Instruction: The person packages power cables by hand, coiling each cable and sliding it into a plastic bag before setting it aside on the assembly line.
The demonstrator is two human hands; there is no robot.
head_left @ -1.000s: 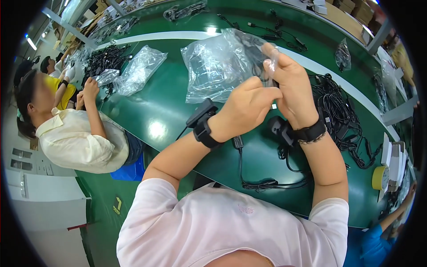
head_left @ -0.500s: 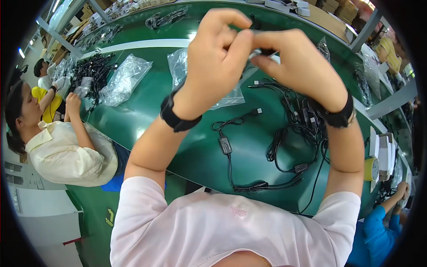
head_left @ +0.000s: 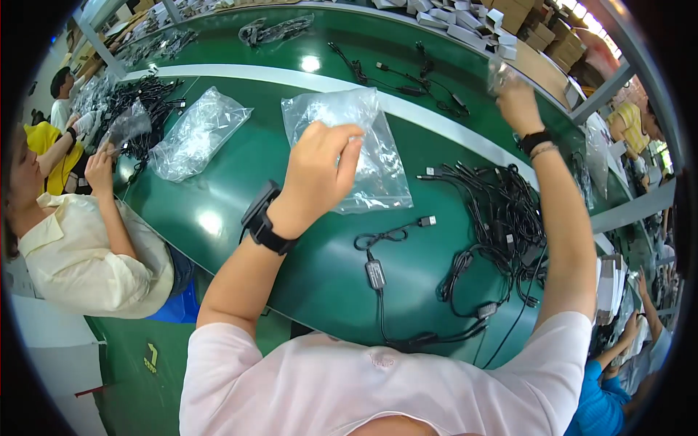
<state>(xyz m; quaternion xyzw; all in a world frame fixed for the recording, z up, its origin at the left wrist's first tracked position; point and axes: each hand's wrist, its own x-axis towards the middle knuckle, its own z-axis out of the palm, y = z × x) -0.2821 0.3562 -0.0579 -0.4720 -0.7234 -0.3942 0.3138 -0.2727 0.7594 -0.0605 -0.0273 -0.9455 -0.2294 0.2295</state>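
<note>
My left hand (head_left: 320,171) hovers over a stack of flat clear plastic bags (head_left: 385,182), fingers curled in and thumb near the index fingertip; nothing shows between them. Stretched out to the far right, my right hand (head_left: 518,105) grips a clear plastic bag (head_left: 500,75); its contents are blurred. A black USB cable (head_left: 374,275) with a small inline box lies on the green table in front of me. To its right is a tangled heap of black cables (head_left: 502,218), partly beneath my right forearm.
Beyond the pale strip (head_left: 436,120) lie loose black cables (head_left: 411,89) and a bagged cable (head_left: 276,30). Another pile of clear bags (head_left: 200,134) is at the left. A co-worker in a cream shirt (head_left: 94,254) sits there, near more cables (head_left: 142,109). A metal post (head_left: 640,211) stands right.
My hands were together above the table's middle, around something dark. They have parted: the right has swung far right with a clear bag, while the left has dropped lower, over the bag stack.
</note>
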